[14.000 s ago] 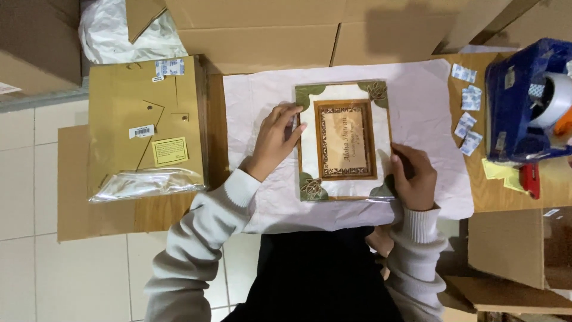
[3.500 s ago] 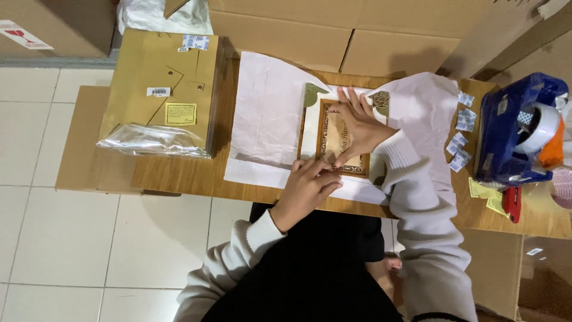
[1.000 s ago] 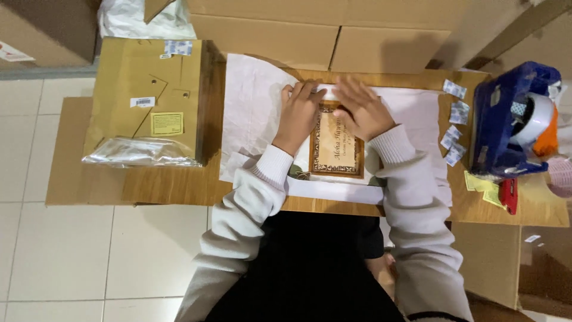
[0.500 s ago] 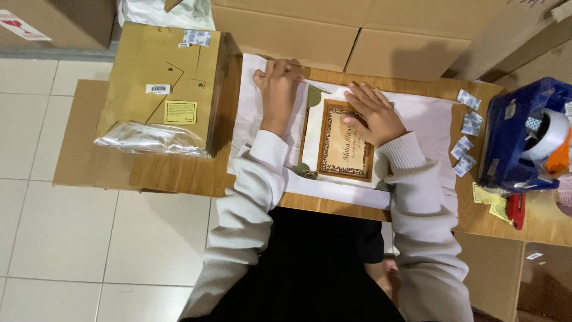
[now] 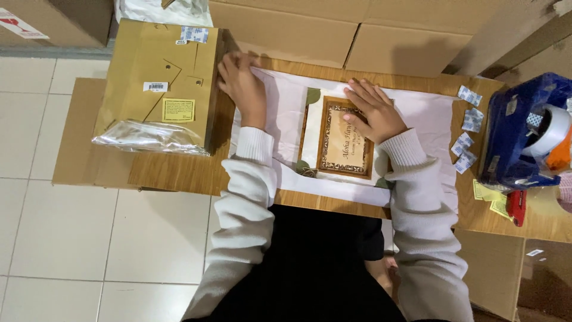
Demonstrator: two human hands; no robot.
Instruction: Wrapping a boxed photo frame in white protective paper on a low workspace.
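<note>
Floor tiles [image 5: 71, 238] fill the lower left of the frame, and above them a flat golden-brown cardboard box [image 5: 158, 77] lies at the left end of the wooden desk [image 5: 179, 173], with a clear plastic bag [image 5: 149, 137] resting on its near edge. Just right of the box, the left hand [image 5: 243, 86] lies palm down on the upper left corner of a sheet of white wrapping paper [image 5: 280, 113], its fingers [image 5: 229, 65] stretched out and open, gripping nothing; it seems to be pressing the sheet flat there so that it stays spread. In the middle of the frame a framed plaque [image 5: 342, 143] with a dark ornamental border lies face up on the paper, partly on a white backing with green corner pieces. The right hand [image 5: 374, 112] rests on the plaque's upper right part, fingers spread and flat, likely holding it in place on the sheet rather than grasping it. Farther right, small white-and-blue sachets [image 5: 468, 128] lie scattered on the desk, close enough to reach. At the right edge stands a blue tape dispenser [image 5: 518, 137] holding a roll of clear tape, with yellow slips [image 5: 491, 197] and a red tool [image 5: 517, 207] beneath it. Plain cardboard boxes [image 5: 357, 36] line the top of the frame.
</note>
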